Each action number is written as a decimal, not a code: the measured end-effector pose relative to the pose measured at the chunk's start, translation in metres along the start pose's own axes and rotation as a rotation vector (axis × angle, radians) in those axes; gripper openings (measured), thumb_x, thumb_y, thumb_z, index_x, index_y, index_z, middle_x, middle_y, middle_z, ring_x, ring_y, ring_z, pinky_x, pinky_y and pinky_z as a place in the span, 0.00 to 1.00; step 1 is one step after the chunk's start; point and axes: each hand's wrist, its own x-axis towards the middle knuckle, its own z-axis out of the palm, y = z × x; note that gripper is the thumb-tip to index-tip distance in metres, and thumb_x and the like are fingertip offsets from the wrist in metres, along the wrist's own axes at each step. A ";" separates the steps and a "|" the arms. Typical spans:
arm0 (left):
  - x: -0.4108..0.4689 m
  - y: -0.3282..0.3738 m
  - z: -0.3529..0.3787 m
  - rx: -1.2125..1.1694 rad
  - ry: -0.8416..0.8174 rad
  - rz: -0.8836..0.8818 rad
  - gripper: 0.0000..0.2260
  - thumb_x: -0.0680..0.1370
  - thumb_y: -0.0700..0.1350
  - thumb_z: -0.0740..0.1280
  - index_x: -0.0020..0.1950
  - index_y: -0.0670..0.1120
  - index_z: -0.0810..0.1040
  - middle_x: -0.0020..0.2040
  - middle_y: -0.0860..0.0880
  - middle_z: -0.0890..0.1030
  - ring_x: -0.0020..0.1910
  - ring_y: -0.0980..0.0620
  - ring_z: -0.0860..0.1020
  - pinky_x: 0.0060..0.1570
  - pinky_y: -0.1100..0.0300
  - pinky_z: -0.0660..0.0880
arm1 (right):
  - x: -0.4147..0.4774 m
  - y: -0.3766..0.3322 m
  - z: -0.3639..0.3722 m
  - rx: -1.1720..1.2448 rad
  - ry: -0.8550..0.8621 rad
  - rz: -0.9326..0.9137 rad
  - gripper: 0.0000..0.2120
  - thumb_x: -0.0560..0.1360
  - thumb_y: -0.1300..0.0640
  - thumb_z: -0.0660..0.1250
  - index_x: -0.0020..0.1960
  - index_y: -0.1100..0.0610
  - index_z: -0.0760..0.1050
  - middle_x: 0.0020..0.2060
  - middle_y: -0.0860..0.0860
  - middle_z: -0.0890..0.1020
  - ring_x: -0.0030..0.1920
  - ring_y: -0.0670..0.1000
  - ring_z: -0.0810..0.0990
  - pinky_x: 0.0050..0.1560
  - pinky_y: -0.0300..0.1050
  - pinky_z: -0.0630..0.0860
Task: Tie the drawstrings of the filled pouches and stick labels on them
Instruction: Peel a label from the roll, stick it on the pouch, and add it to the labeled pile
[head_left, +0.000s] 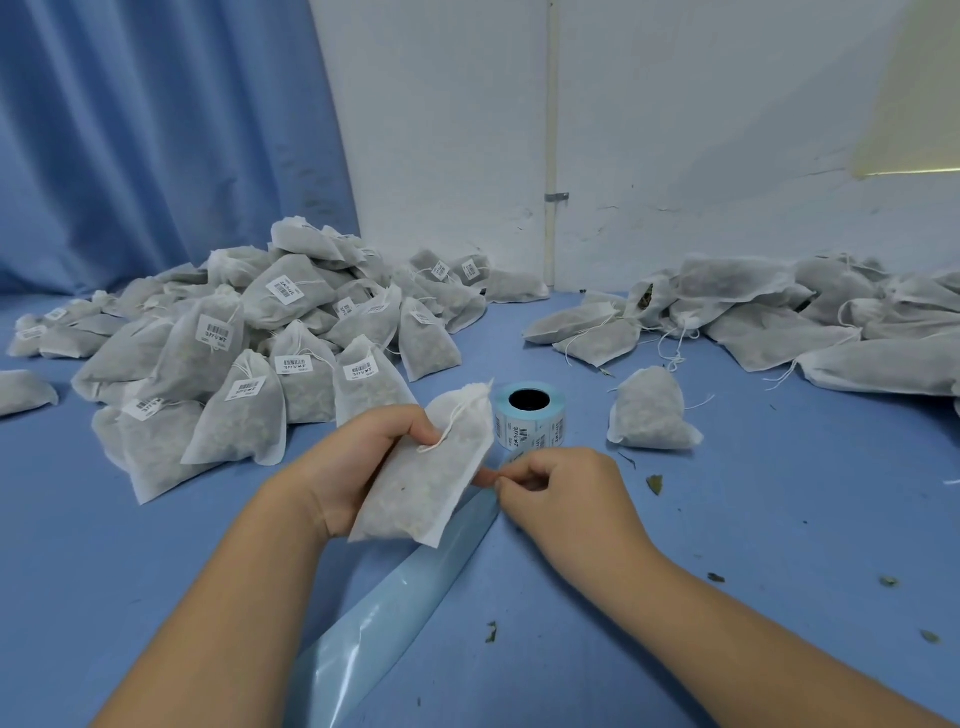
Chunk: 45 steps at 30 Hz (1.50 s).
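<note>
Pouch (426, 467) mid-frame looks cinched but unlabelled, left hand (353, 462) curled round it, right hand (550, 488) pinching narrow at its edge by the label roll (530, 415) (on what, can't tell); labelled pile (249, 338) centre-left done, unlabelled pile (779, 317) right left to do.

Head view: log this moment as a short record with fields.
left hand: grips held pouch
held pouch: drawstring lies across its face, no label visible
right hand: fingertips pinched by the pouch's edge; what they pinch is unclear
label roll: stands on end behind the hands
left pile: labelled pouches
right pile: no labels visible
</note>
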 end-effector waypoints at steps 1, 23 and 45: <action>0.000 0.000 0.000 0.000 0.001 0.001 0.10 0.64 0.43 0.66 0.37 0.43 0.86 0.49 0.35 0.83 0.29 0.47 0.79 0.30 0.62 0.76 | 0.000 0.000 0.000 0.010 0.002 0.007 0.08 0.72 0.60 0.67 0.40 0.52 0.85 0.31 0.44 0.82 0.27 0.38 0.73 0.27 0.30 0.66; -0.001 0.002 0.002 -0.063 0.000 0.010 0.13 0.70 0.40 0.64 0.47 0.41 0.87 0.53 0.35 0.83 0.40 0.44 0.85 0.35 0.56 0.80 | -0.001 0.006 -0.028 -0.011 -0.014 0.170 0.05 0.69 0.58 0.66 0.37 0.60 0.77 0.30 0.45 0.77 0.29 0.43 0.70 0.30 0.34 0.67; 0.010 -0.024 0.093 0.288 0.264 0.212 0.18 0.65 0.47 0.73 0.54 0.47 0.79 0.49 0.44 0.85 0.46 0.45 0.85 0.51 0.43 0.81 | -0.034 0.005 -0.087 0.144 0.380 0.049 0.07 0.69 0.60 0.68 0.35 0.51 0.76 0.28 0.41 0.78 0.28 0.40 0.73 0.29 0.30 0.68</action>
